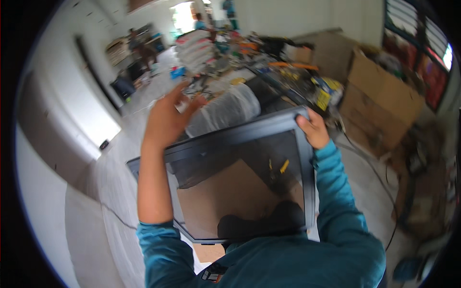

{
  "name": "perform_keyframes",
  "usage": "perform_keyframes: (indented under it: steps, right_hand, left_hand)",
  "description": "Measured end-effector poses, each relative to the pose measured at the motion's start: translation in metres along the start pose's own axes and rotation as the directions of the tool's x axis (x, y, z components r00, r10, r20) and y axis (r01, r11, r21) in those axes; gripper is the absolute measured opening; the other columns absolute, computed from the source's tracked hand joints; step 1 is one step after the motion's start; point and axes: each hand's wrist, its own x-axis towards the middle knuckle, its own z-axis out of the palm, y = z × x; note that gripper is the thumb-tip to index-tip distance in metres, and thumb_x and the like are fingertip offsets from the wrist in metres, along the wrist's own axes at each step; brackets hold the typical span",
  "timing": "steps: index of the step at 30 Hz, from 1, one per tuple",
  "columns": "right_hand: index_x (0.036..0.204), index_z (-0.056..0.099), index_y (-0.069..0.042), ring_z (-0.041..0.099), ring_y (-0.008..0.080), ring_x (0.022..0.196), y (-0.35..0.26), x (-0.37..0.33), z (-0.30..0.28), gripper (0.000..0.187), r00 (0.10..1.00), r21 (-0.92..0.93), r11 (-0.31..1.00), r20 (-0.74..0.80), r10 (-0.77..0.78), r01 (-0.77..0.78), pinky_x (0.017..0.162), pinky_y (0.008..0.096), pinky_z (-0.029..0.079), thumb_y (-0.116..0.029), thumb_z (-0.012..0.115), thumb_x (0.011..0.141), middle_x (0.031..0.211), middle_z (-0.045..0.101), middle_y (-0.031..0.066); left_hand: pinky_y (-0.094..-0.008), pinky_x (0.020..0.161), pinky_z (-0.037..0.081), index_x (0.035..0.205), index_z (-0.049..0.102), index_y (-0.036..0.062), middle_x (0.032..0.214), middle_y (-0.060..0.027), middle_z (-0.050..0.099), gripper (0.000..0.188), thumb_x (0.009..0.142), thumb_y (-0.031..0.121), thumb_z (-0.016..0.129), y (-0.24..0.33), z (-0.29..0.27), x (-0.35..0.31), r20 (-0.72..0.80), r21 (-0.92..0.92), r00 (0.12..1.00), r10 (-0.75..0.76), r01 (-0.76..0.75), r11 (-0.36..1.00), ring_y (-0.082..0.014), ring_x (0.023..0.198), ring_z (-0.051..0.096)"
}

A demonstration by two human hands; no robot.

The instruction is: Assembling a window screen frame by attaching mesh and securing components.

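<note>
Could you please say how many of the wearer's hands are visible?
2: the right hand holds the grey-framed panel at its upper-right corner; the left hand, open, shows beyond its far edge.

No txt or nos. can be read. Patch (pixel 212 273) on teal shirt (pixel 293 264), lower ctr of frame, and yellow-blue pkg (pixel 327 92), upper right, show marks, but too small/blurred to tell.

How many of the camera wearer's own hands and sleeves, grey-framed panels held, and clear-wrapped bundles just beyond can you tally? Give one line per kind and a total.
Left hand and right hand: 2
Left teal sleeve and right teal sleeve: 2
Grey-framed panel: 1
Clear-wrapped bundle: 1
Total: 6
</note>
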Motion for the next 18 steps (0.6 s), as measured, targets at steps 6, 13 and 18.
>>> perform_keyframes:
  steps: [6,13,18]
  right_hand:
    - [0.109,0.061,-0.002,0.054,0.0062,0.087,-0.01,-0.003,0.004,0.03,0.985,0.181,0.969,0.069,0.16,-0.17,0.077,0.0234,0.045,-0.02,0.072,0.089,0.092,0.062,-0.0018]
    - [0.125,0.053,0.0,0.052,0.008,0.097,-0.012,-0.031,-0.007,0.055,0.989,0.284,0.948,0.042,0.142,-0.148,0.086,0.0251,0.044,-0.013,0.079,0.079,0.106,0.06,0.0011]
    - [0.127,0.051,-0.001,0.052,0.009,0.097,-0.007,-0.041,-0.008,0.06,0.992,0.246,0.963,0.086,0.094,-0.112,0.087,0.0253,0.042,-0.011,0.081,0.076,0.104,0.059,0.0003]
  left_hand:
    - [-0.0362,0.064,0.048,0.094,0.068,0.0018,0.07,-0.0145,0.065,0.06,0.075,0.059,0.071,0.062,0.097,-0.019,0.385,0.065,0.922,0.038,-0.068,0.996,-0.0285,0.067,0.065]
    - [-0.0462,0.068,0.049,0.082,0.064,0.0035,0.068,-0.0162,0.065,0.059,0.075,0.062,0.069,0.081,0.115,-0.027,0.295,0.104,0.955,-0.026,-0.005,0.995,-0.0387,0.072,0.065]
    - [-0.045,0.065,0.048,0.08,0.063,0.003,0.067,-0.0158,0.063,0.058,0.075,0.061,0.07,0.085,0.112,-0.033,0.292,0.158,0.952,-0.097,0.052,0.986,-0.0374,0.067,0.064]
